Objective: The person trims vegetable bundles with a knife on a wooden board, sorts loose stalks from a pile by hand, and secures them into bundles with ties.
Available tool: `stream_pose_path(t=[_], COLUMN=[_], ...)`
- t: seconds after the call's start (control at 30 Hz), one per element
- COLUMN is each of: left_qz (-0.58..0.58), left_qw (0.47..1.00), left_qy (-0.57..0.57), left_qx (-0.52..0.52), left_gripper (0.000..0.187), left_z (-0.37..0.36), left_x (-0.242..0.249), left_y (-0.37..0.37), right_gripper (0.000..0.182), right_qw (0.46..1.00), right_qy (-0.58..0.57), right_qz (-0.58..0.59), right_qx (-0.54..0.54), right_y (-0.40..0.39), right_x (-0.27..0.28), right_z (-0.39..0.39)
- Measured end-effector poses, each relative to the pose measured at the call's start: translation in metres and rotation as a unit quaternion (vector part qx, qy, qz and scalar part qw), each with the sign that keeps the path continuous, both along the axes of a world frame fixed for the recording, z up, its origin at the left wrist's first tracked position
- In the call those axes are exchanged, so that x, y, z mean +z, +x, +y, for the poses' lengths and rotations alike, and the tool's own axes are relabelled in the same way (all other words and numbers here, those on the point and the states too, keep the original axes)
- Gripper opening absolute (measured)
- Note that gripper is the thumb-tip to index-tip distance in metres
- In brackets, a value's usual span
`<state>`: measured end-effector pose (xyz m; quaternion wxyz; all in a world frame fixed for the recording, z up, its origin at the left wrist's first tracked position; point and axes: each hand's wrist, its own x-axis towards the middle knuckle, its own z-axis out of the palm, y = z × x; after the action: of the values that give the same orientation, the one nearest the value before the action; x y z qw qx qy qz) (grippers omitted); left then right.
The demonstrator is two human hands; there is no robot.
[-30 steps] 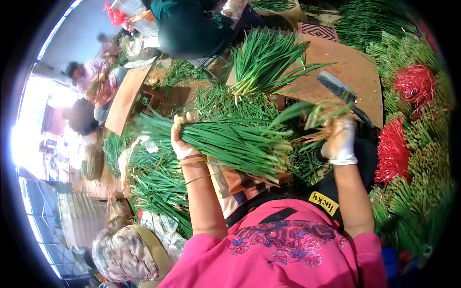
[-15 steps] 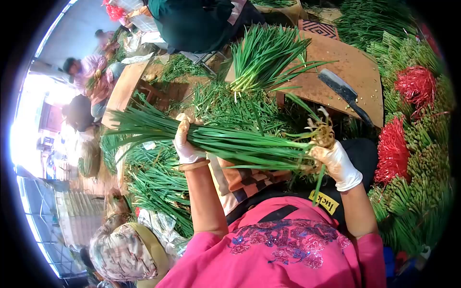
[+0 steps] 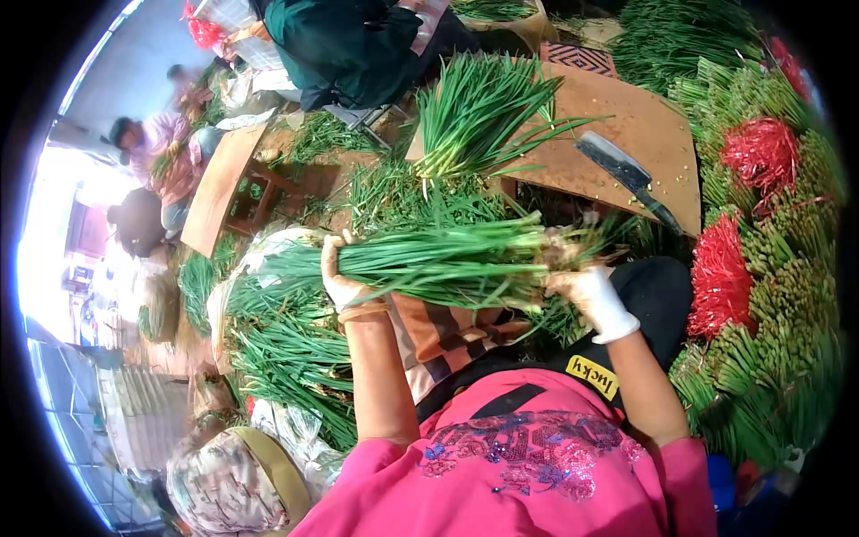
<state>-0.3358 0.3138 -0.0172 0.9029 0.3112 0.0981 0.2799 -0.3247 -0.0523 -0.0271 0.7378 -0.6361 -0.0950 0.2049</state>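
A bunch of long green stalks [image 3: 438,267] lies across both hands, its leafy tips to the left and its root ends to the right. My left hand [image 3: 338,273], in a pale glove, is wrapped round the leafy part. At the root ends my right hand [image 3: 582,295], also gloved, grips the base of the bunch; the roots there are smeared by motion. Beyond the bunch, another pile of green stalks [image 3: 474,116] rests on a wooden board [image 3: 626,107]. A cleaver [image 3: 622,170] with a dark handle lies on that board.
Tied bundles of stalks [image 3: 778,295] with red ties [image 3: 720,282] are stacked at the right. Loose greens [image 3: 291,358] lie at the left, near a second board [image 3: 219,192]. A person in dark green [image 3: 344,54] sits beyond, others at the left; a patterned hat [image 3: 233,483] shows at bottom left.
The root end of the bunch and my right hand have moved a little left, and the roots have blurred. My left hand still holds the leafy part. The whole view has shifted slightly.
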Motion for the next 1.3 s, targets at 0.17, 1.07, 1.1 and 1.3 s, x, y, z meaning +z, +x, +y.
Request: stream_pose_path(t=[0.17, 1.07, 1.1, 1.3], left_qz=[0.013, -0.026, -0.025, -0.059], left_qw=[0.986, 0.996, 0.998, 0.995], left_qy=[-0.16, -0.051, -0.035, -0.062], left_qx=[0.041, -0.075, -0.055, -0.053], left_gripper=[0.011, 0.019, 0.021, 0.023], left_z=[0.009, 0.019, 0.019, 0.015], left_x=[0.004, 0.0, 0.007, 0.004], left_y=[-0.007, -0.015, -0.02, -0.015], right_gripper=[0.012, 0.015, 0.014, 0.019], right_qw=[0.908, 0.886, 0.859, 0.985], right_qy=[0.317, 0.345, 0.423, 0.069], right_qz=[0.224, 0.27, 0.257, 0.097], right_qx=[-0.161, -0.151, -0.135, -0.128], right_y=[0.009, -0.005, 0.003, -0.01], right_x=[0.038, 0.029, 0.034, 0.033], right_z=[-0.014, 0.002, -0.017, 0.002])
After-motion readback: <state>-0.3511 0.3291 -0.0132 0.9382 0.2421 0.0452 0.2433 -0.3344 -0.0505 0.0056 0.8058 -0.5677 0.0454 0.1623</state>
